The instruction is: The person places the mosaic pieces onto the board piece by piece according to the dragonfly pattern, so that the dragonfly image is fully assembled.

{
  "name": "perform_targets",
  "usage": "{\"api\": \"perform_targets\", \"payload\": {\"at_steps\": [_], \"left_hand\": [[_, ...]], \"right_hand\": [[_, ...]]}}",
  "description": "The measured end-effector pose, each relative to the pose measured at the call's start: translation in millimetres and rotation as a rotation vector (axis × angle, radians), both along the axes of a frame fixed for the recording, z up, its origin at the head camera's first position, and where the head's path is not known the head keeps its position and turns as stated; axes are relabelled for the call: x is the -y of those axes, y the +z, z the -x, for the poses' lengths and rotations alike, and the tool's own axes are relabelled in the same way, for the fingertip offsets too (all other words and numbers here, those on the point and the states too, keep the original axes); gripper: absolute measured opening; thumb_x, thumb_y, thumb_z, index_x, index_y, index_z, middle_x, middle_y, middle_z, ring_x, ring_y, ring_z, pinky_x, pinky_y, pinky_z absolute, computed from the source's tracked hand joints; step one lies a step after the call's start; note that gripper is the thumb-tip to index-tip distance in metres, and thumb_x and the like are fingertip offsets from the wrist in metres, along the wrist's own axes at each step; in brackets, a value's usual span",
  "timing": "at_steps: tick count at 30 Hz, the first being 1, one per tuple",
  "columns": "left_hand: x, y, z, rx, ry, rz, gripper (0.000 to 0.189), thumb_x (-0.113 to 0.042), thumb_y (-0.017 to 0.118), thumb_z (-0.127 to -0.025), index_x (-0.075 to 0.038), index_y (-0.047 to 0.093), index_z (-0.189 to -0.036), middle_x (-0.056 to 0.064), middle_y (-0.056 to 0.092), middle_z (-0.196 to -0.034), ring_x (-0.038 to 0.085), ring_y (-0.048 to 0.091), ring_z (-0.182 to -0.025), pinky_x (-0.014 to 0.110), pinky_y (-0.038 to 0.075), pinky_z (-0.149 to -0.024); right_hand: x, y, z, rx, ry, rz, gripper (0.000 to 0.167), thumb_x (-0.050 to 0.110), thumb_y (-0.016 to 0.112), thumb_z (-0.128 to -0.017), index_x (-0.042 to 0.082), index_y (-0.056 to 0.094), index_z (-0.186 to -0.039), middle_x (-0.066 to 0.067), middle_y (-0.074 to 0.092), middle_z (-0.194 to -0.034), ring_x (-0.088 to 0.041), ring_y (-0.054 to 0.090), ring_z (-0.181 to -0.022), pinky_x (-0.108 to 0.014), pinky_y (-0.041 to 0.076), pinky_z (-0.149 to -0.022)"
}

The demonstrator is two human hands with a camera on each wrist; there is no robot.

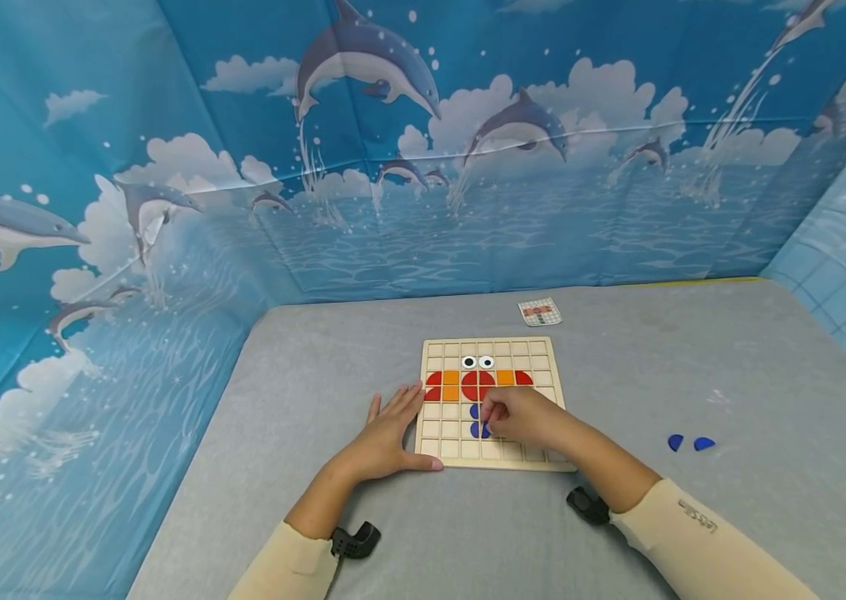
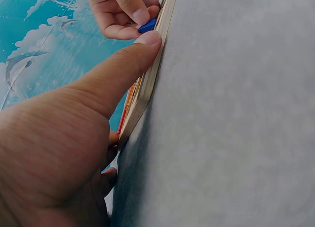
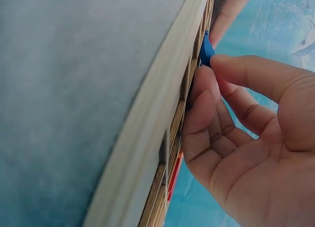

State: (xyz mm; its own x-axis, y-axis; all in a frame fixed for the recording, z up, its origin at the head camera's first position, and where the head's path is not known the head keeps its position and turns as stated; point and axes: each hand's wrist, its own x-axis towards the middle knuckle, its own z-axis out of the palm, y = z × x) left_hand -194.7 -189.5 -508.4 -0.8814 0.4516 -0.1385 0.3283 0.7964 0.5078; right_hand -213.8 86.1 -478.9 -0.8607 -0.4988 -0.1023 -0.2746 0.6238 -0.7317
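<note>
A wooden grid board (image 1: pixel 438 451) lies on the grey table in front of me. Its cells hold two eye pieces (image 1: pixel 469 362), orange squares (image 1: pixel 451 377), a red circle (image 1: pixel 471 385) made of quarters, red quarter pieces at both sides and blue pieces (image 1: pixel 474 430) below. With spread fingers my left hand (image 1: pixel 381 446) rests against the board's left edge, its thumb along the front edge. Over the lower middle cells, my right hand (image 1: pixel 522 417) pinches a blue quarter-circle piece (image 3: pixel 206 50) between thumb and fingertips, close against the board. The hand covers some cells.
Two loose blue quarter-circle pieces, one (image 1: pixel 675 442) left of the other (image 1: pixel 704 443), lie on the table to the right. Behind the board is a small printed pattern card (image 1: pixel 540 312). A dolphin-print curtain (image 1: pixel 392 242) borders the table's back and left side.
</note>
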Motion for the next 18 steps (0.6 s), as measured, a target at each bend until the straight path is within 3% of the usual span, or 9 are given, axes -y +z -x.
{"api": "perform_targets", "payload": {"at_steps": [18], "left_hand": [[-0.7,-1.6,1.4,0.002,0.001,0.0,0.118,-0.063,0.08,-0.075,-0.015,0.018,-0.164,-0.004,0.011,-0.172,0.022,0.006,-0.16,0.059,-0.008,-0.125]], "right_hand": [[3.8,-3.1,-4.4,-0.094,-0.022,-0.027,0.013,-0.003,0.068,-0.082,0.009,0.065,-0.085,0.003,0.057,-0.071,-0.011,0.049,-0.065,-0.023,0.04,-0.058]]}}
